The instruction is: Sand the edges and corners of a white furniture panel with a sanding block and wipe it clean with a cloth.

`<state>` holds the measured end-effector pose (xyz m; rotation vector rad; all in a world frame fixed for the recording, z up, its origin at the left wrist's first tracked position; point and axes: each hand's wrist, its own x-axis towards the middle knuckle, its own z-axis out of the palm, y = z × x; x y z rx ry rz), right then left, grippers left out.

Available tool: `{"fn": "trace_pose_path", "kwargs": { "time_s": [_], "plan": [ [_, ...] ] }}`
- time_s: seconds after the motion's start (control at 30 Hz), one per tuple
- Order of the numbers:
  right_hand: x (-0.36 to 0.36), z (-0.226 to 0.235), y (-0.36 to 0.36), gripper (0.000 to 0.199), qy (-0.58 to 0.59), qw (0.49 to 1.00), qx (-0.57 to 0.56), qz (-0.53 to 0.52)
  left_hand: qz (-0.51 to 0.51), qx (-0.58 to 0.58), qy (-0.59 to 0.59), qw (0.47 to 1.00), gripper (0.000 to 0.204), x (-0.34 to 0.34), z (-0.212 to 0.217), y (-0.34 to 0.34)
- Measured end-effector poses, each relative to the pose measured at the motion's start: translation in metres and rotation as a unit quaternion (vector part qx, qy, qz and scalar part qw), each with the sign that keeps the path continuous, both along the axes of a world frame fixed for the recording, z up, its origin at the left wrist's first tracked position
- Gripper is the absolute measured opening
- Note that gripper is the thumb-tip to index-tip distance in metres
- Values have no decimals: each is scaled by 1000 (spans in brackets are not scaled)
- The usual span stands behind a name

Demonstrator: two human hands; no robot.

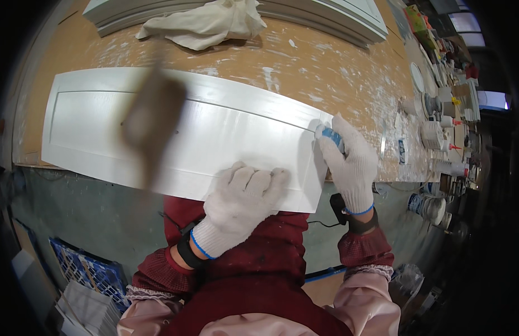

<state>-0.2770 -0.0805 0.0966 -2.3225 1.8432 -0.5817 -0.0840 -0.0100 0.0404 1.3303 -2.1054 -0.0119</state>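
A long white panel with a recessed centre lies on the worktable, its near edge close to my body. My left hand, in a white knit glove, rests on the panel's near edge, with fingers apart and slightly bent on the white surface. At the panel's right end, my right hand, gloved the same way, grips a small blue pad between thumb and fingers. The pad is at the panel's far right corner; the glove hides part of it.
A blurred brown-grey object hangs before the view, covering part of the panel. On the paint-marked table, a cream cloth lies against stacked grey-white panels. Several tubs and bottles crowd the right side. A blue crate stands lower left.
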Motion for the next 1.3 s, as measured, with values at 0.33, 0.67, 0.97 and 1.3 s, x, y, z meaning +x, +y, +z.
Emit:
{"fn": "trace_pose_path", "kwargs": {
  "time_s": [0.33,0.67,0.97,1.3],
  "plan": [
    [-5,-8,3,38,11,1000,6,-19,4,-6,-2,1000,44,-1,-2,0],
    [-1,-3,9,37,19,999,21,-32,19,-23,-13,999,38,-3,-3,0],
    [-9,-2,-3,37,-217,970,32,-105,-13,-2,-21,1000,38,1,-1,0],
    [-8,-5,6,40,-164,980,54,-102,-5,-11,2,1000,35,-2,-5,-1]
  ]
}}
